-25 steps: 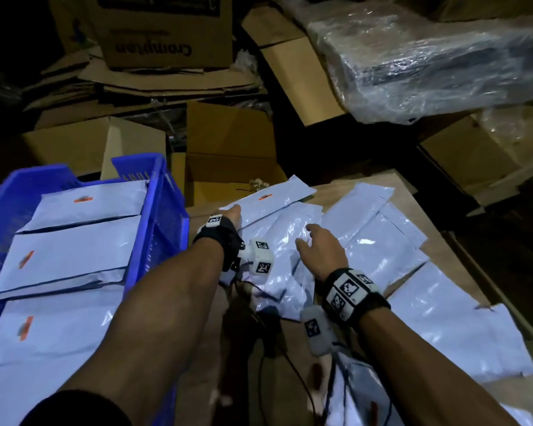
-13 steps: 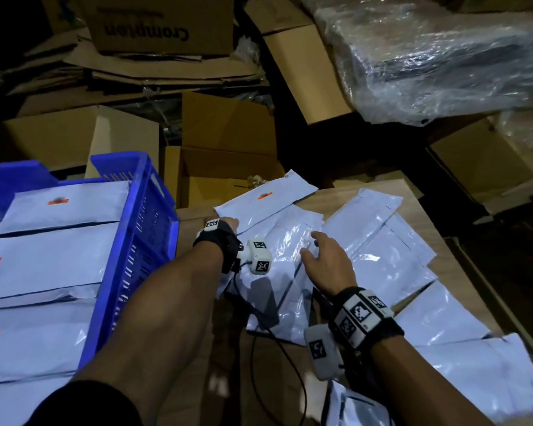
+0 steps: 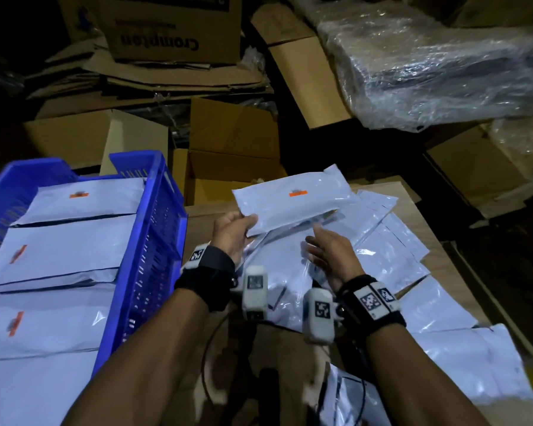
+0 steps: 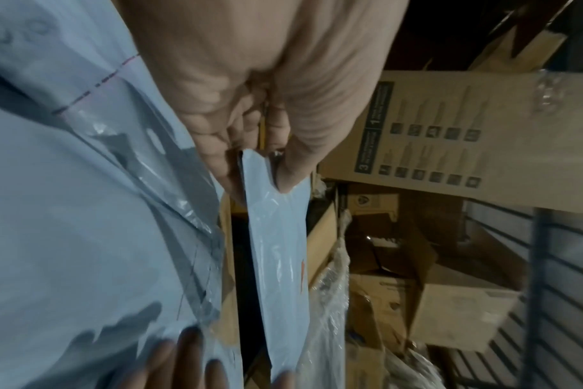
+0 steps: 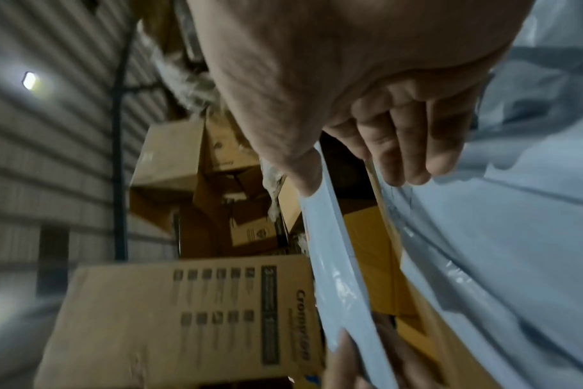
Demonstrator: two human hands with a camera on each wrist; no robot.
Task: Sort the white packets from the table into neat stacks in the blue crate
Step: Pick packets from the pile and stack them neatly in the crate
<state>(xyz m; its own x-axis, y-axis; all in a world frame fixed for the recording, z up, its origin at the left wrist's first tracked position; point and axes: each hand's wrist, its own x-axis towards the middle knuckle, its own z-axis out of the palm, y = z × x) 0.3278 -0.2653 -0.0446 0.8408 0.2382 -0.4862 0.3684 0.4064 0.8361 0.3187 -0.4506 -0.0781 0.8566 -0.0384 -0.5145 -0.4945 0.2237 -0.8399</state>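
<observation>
My left hand pinches the near corner of a white packet with an orange mark and holds it lifted above the table; thumb on top, fingers beneath. The packet shows edge-on in the left wrist view. My right hand is open over the loose white packets spread on the brown table. Its thumb touches the lifted packet's edge and its fingers lie on the pile. The blue crate at the left holds stacks of white packets.
Cardboard boxes crowd the floor beyond the table, one open box just behind the crate's corner. A Crompton box and a plastic-wrapped bundle sit further back. More packets lie near the table's right edge. Cables trail under my wrists.
My left hand has taken hold of the orange-marked packet and lifted it off the pile. My right hand stayed over the pile, close to it.
</observation>
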